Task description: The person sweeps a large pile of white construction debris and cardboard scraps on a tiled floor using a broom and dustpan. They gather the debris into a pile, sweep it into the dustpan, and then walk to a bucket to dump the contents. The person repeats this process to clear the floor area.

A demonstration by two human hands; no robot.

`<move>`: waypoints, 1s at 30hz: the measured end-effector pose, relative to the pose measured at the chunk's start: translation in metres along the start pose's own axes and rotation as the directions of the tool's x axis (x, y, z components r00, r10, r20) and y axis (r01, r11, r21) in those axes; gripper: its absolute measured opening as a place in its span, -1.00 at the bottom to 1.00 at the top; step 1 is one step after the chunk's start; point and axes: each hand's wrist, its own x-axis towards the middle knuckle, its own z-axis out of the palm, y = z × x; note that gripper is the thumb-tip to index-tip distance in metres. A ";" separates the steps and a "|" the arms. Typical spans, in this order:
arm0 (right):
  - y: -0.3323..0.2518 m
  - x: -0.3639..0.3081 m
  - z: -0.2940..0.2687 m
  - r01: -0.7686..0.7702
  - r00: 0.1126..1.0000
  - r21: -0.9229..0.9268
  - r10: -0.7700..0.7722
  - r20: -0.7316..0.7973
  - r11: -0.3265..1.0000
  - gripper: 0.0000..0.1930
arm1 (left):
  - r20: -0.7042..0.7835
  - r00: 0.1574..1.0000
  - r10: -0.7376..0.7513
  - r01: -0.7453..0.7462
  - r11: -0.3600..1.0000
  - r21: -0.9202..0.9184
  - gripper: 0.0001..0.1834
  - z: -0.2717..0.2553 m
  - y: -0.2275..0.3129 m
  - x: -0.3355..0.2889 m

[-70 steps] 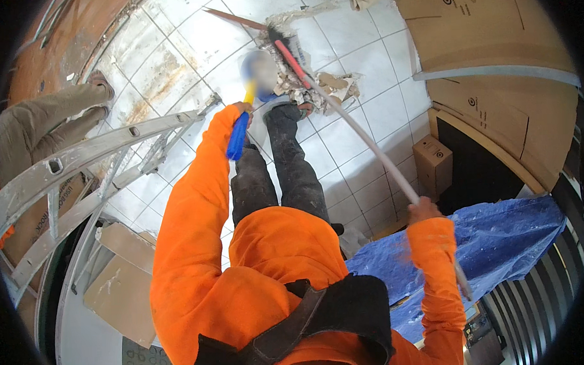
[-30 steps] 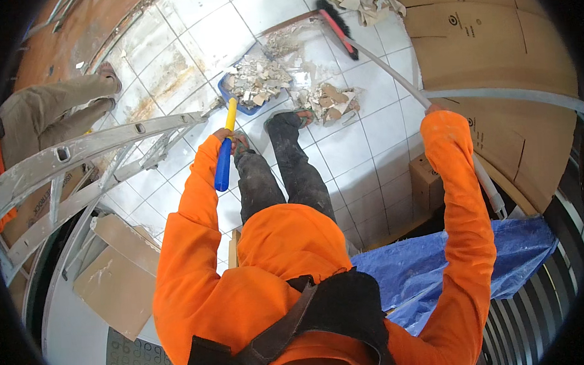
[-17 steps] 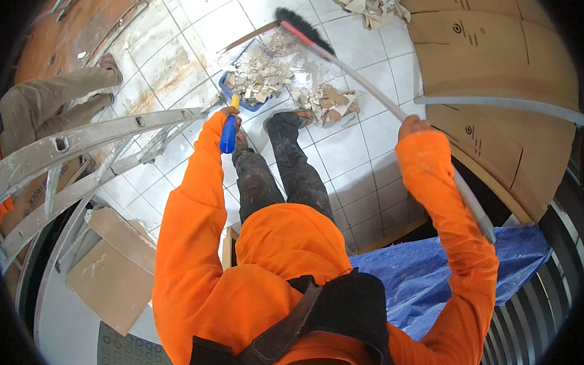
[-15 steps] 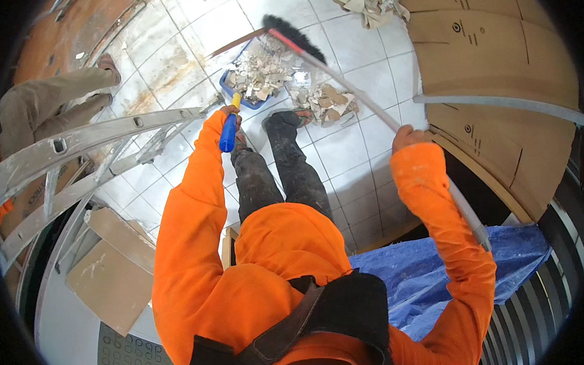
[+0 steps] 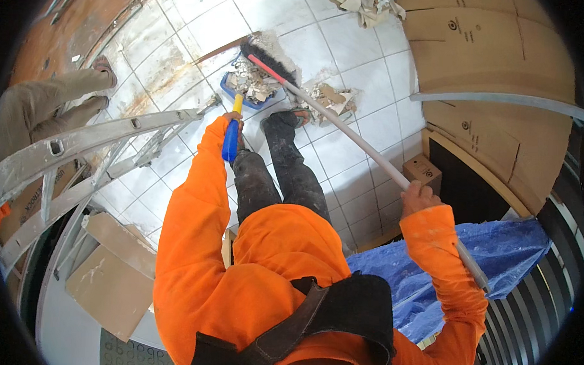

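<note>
My left hand (image 5: 234, 119) is wrapped round the blue and yellow handle of a blue dustpan (image 5: 275, 100), whose pan rests on the white tiled floor. Broken plaster-like debris (image 5: 253, 81) fills much of the pan. In my right hand (image 5: 418, 198) is the long pale pole of a broom (image 5: 348, 132). The broom's dark bristles lie over the debris at the dustpan's far right side. Beside the pan, a second heap of broken pieces (image 5: 331, 99) sits on the tiles near my right foot.
An aluminium ladder (image 5: 91, 139) stands at the left, with another person's legs (image 5: 58, 104) beyond it. Cardboard sheets (image 5: 487, 53) cover the right side. A small box (image 5: 423, 171) and blue tarp (image 5: 449, 254) lie below them. More debris (image 5: 369, 1) is heaped at the far side.
The broom head has swung left and nearer, from beyond the debris onto the dustpan's load. My right hand has moved nearer my body. The left hand and dustpan have barely shifted.
</note>
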 end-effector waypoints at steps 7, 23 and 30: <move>0.064 -0.060 -0.091 -0.084 0.995 0.324 0.099 -0.029 0.942 -0.87 | 0.182 0.978 0.099 -0.127 0.981 0.147 -0.79 -0.040 -0.020 -0.037; 0.174 -0.191 -0.100 -0.532 0.828 0.517 0.540 0.153 0.670 -0.77 | 0.384 0.910 0.157 -0.132 0.987 -0.091 -0.63 0.035 -0.007 -0.178; 0.193 -0.119 -0.017 -0.598 0.799 0.449 0.540 0.265 0.664 -0.69 | 0.501 0.837 0.222 -0.121 0.966 -0.227 -0.68 0.125 0.034 -0.228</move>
